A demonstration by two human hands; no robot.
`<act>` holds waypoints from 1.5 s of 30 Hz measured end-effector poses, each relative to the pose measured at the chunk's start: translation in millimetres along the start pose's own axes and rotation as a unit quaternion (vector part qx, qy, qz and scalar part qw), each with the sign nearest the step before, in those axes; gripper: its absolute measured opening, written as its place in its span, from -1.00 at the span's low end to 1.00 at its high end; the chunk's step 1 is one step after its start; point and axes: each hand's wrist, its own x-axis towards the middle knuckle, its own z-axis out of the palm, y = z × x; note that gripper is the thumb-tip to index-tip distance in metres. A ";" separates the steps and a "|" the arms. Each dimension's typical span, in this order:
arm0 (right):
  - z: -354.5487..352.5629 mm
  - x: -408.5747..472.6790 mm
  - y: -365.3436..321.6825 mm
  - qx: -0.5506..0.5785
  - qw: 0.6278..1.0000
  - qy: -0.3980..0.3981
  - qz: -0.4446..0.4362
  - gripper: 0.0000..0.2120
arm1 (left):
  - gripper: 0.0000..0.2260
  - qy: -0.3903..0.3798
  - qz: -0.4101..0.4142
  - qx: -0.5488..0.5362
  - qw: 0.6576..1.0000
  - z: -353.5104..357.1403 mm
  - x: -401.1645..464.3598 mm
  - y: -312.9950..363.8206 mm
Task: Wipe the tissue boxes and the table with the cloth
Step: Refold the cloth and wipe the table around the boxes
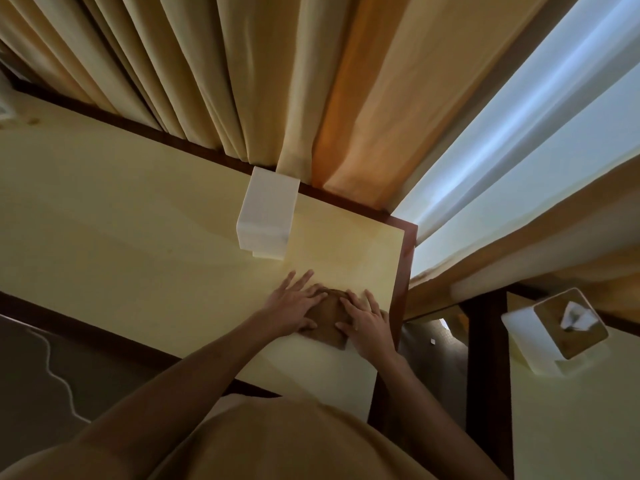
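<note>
Both hands lie flat on the small brown folded cloth (pixel 327 318), neither clenched nor pinching: the left hand (pixel 291 306) covers its left part with fingers spread and straight, and the right hand (pixel 367 322) presses its right part the same way, fingers pointing to the far side. The cloth shows only between and just under the palms, near the right end of the pale yellow table (pixel 138 220) with the dark wooden edge, close to its near side.

The cloth looks soft, thin and light; it should bunch or fold under a sideways push, so flat palm pressure over most of its area will likely carry it better than a fingertip pinch.

Beyond the hands, towards the far edge, stands the white rectangular tissue box (pixel 266 213), apart from the cloth and touching the hem of the beige pleated curtain (pixel 207 81). It is probably light and would slide or tip when wiped, so a steadying hold on its sides seems wise. Well to the right, on a separate pale surface (pixel 571 427) across a gap, sits a second white tissue box with a wooden lid (pixel 568 327), a tissue poking up from it.
</note>
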 end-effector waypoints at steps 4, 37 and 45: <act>-6.0 0.3 -4.0 0.009 1.000 -0.008 0.002 -0.44 | -0.29 -0.010 0.008 0.016 1.000 -11.9 7.6 2.8; -97.1 69.7 -92.1 0.017 0.973 0.196 -0.121 -0.27 | -0.59 0.198 -0.156 -0.395 0.884 -152.6 7.6 -162.9; -74.1 45.3 -108.9 0.256 0.954 0.145 -0.052 -0.04 | -0.63 0.197 -0.068 -0.720 0.662 -93.2 -34.3 -163.4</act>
